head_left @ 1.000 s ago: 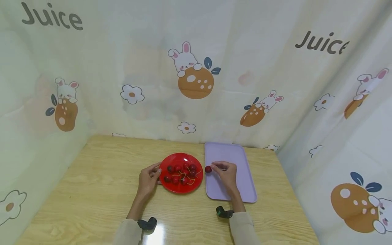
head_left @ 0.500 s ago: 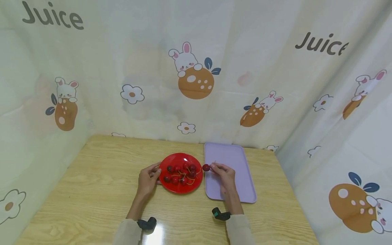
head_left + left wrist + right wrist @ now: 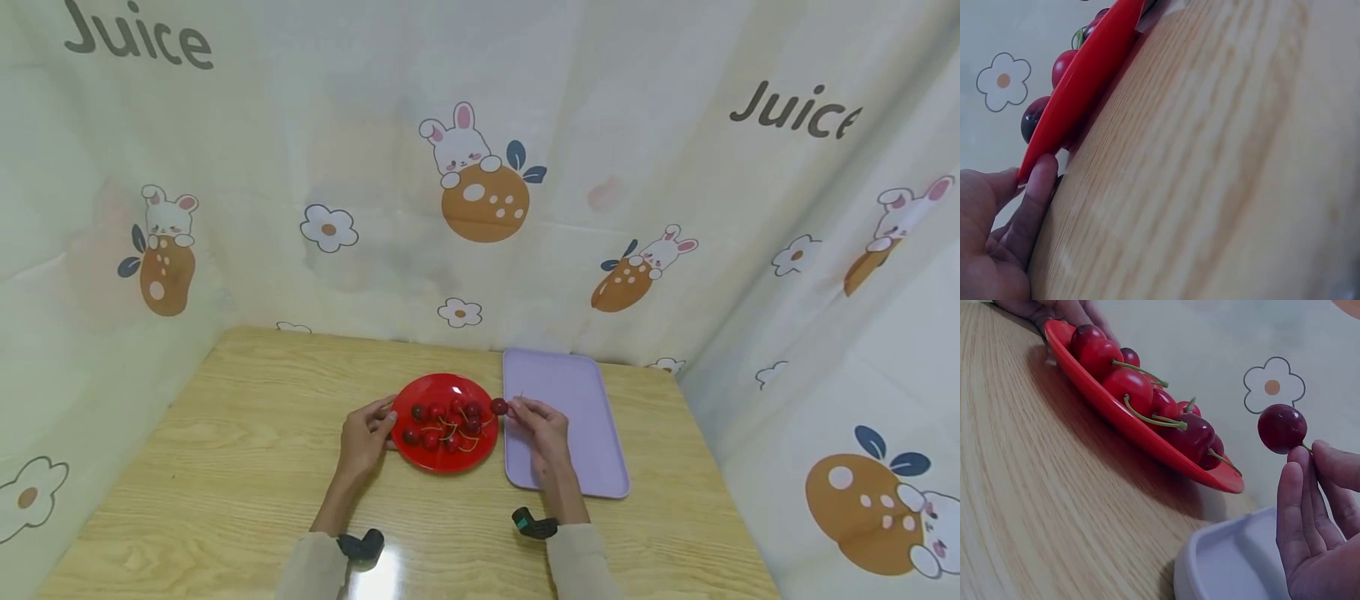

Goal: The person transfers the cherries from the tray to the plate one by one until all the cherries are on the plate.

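A round red plate bears several dark and bright red cherries with green stems. My left hand grips the plate's left edge; in the left wrist view its thumb and fingers pinch the rim. Between the thumb and fingertips of my right hand is the stem of one dark red cherry. That cherry hangs by the plate's right edge in the head view, above the surface. Under the right hand lies a flat lilac tray.
The plate and tray stand side by side on a light wooden table. A pale curtain with printed rabbits and flowers hangs behind the table and along its sides. Black wrist cameras sit on both forearms.
My right hand has moved left, carrying the cherry from over the tray's left edge to the plate's right rim. The left hand stays on the plate.
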Action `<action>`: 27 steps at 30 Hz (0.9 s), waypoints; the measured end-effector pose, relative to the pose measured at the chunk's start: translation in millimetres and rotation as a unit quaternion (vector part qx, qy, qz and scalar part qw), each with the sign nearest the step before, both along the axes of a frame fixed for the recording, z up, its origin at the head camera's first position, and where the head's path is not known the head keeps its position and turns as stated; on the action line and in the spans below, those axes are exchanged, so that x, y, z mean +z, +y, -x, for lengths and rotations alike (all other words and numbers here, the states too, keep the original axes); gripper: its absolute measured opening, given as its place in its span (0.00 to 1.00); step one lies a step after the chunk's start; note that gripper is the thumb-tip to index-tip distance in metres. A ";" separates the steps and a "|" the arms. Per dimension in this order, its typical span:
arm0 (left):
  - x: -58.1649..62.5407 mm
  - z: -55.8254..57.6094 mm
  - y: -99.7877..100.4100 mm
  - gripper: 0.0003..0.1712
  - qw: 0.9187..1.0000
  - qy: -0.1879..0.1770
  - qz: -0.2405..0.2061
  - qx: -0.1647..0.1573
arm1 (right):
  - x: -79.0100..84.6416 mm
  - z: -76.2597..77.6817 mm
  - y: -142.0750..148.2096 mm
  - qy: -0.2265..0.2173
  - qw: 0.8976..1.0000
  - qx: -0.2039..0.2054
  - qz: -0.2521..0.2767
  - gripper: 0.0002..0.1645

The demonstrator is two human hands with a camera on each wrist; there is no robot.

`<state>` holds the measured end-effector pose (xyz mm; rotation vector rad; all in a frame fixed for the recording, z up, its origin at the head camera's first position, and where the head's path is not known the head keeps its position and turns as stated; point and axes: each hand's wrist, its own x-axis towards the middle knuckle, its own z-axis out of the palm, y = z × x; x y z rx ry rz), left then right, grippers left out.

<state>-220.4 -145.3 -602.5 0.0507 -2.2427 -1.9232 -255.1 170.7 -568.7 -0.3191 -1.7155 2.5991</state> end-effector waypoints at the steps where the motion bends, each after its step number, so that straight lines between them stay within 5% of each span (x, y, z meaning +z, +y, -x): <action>1: -0.1 0.0 -0.1 0.21 1.000 0.001 0.001 0.001 | 0.7 0.3 -1.6 -0.003 1.000 -0.001 -0.002 0.06; 27: 4.5 -1.6 -0.2 0.21 1.000 0.001 -0.018 0.005 | 13.1 8.5 -30.7 0.051 0.998 0.031 0.003 0.04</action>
